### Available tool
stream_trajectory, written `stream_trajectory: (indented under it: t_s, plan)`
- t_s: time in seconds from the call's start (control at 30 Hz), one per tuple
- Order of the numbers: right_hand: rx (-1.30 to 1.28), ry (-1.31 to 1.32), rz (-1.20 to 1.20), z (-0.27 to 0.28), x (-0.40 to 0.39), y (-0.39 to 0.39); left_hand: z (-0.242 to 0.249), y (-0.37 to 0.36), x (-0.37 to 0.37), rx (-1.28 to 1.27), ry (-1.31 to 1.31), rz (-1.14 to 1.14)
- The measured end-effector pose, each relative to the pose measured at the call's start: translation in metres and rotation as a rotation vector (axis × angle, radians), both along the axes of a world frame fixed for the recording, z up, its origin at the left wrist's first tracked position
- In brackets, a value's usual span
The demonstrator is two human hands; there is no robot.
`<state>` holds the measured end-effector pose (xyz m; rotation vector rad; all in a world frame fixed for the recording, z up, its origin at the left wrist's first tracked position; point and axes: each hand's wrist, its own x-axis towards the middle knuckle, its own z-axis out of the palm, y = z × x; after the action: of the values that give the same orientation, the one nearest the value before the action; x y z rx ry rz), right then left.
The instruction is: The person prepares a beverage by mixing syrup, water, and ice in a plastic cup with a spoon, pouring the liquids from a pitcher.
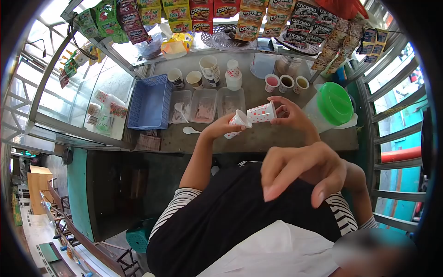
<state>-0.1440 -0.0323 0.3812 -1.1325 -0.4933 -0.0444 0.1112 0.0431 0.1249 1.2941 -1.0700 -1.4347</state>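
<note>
My left hand [226,125] is closed around a white paper cup [241,119] with red dots, its rim tilted toward the right. My right hand [295,116] grips a sideways stack of red-dotted cups [259,113] by its rim end, with thumb and fingers on either side. The two sets of cups meet or nearly meet between the hands. Another hand [302,168] looms large close to the camera, fingers bent and apart; whose it is cannot be told. Behind my right hand stand three dotted cups with pink [272,81], dark [286,82] and yellowish [302,83] contents.
A blue basket [148,102] and shallow plastic containers [203,106] sit on the left of the counter, near a white spoon [191,130]. Paper cup stacks [210,70] stand behind. A green-lidded pitcher [334,104] is at right. Hanging sachets [226,8] line the top.
</note>
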Motion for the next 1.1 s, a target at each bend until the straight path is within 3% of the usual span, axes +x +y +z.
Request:
stream_trajectory:
  t_s: [0.1,0.17,0.3,0.37,0.5,0.77,0.97,1.1]
  plan:
    - [-0.056,-0.080,0.131,-0.002,0.005,-0.002,-0.003,-0.007,-0.013,0.009,0.017,-0.001]
    - [0.128,-0.095,0.076,-0.005,0.002,0.005,0.001,-0.010,-0.021,0.033,0.033,-0.019]
    - [0.108,-0.070,0.053,0.005,0.003,0.005,0.004,-0.013,-0.022,0.038,0.048,-0.017]
    - [0.080,-0.207,0.076,0.001,0.005,0.007,0.004,-0.011,-0.023,0.040,0.018,0.011]
    - [0.195,-0.177,0.116,-0.005,0.006,0.012,0.001,-0.006,-0.022,0.045,0.033,0.001]
    - [0.073,-0.276,0.148,-0.007,0.016,0.008,-0.003,0.002,-0.022,0.053,0.037,0.031]
    - [0.305,0.026,0.152,-0.009,-0.002,0.014,0.006,0.007,-0.031,0.055,0.053,0.066]
    - [0.409,0.009,0.227,-0.018,-0.006,0.023,0.008,0.010,-0.033,0.041,0.064,0.079]
